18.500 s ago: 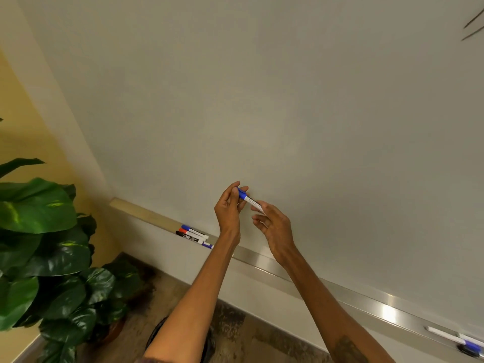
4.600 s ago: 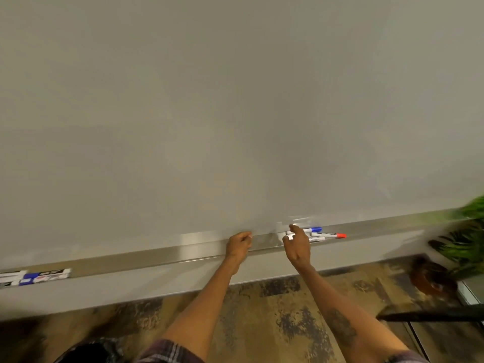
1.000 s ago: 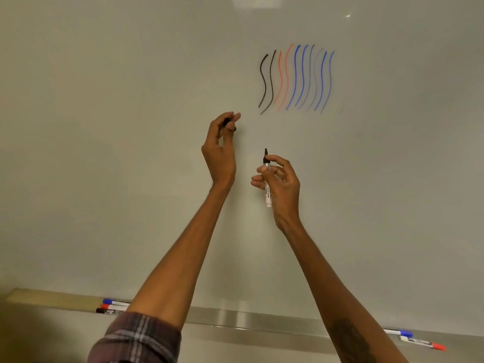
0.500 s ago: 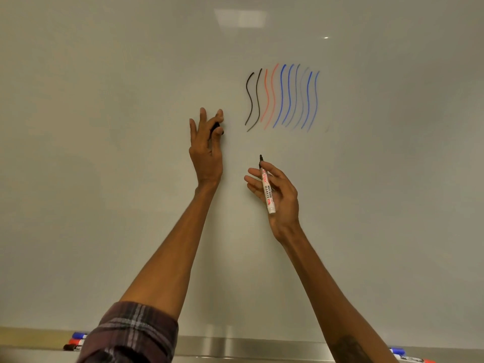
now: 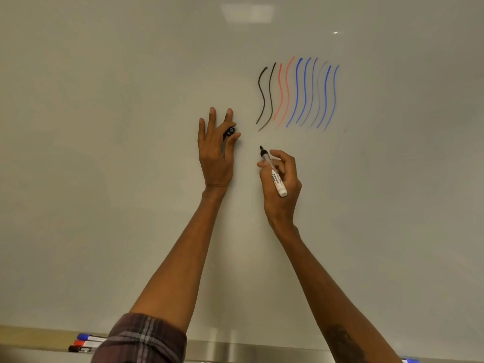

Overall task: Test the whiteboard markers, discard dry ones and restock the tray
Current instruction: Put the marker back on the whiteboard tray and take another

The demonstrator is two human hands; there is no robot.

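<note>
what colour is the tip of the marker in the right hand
Black, on the uncapped marker in the right hand; head view shows it.

Soft, even overhead light on my whiteboard [image 5: 104,127]; ceiling panel glare [image 5: 247,13] at top, w/ small bright speck [image 5: 335,33] nearby. Corners dim, edges bowed by wide lens; bottom slightly blurred.

Plaid sleeve [image 5: 146,339], tattooed right forearm [image 5: 343,344]
</note>
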